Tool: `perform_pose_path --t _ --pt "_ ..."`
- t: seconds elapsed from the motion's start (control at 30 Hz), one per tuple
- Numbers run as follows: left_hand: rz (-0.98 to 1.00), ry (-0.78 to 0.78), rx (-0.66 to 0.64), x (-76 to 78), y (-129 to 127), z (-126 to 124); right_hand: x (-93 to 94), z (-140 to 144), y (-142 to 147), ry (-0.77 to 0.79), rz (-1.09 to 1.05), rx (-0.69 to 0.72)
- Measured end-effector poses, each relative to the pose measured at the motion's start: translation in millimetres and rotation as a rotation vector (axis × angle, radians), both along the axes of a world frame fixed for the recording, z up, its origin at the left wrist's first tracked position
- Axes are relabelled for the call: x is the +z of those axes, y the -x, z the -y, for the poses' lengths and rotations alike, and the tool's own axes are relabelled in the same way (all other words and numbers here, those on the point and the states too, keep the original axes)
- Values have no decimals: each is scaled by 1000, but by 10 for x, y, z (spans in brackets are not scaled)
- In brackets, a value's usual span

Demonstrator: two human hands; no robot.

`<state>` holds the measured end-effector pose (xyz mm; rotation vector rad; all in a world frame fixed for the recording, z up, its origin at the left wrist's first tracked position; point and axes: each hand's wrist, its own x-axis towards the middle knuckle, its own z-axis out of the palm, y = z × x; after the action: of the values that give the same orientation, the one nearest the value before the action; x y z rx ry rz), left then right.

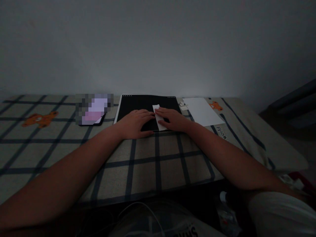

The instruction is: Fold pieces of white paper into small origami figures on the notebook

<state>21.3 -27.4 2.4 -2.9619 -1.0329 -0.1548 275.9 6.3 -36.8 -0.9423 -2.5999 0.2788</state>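
Observation:
A narrow folded-looking strip of white paper (156, 108) lies on a black rectangular mat or board (138, 104) with a pale edge. My left hand (134, 123) rests flat on the board's left part, fingers stretched to the right, with their tips beside the strip. From the other side, my right hand (174, 119) lays its extended fingers on the strip, the thumb apart and lower down. Both hands are open. The fingers hide part of the strip's middle.
A phone (96, 108), its screen blurred out, lies left of the board. To the right are a white paper sheet (203, 112) and small white scraps (183, 105). A checked cloth (158, 154) covers the table, against a grey wall (158, 46). Below stands a clear bottle (227, 214).

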Motion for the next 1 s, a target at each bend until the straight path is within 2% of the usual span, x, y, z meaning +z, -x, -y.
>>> perform_pose_path --t 1.0 --pt "20 -18 -41 6 18 -23 36 -8 25 10 50 -11"
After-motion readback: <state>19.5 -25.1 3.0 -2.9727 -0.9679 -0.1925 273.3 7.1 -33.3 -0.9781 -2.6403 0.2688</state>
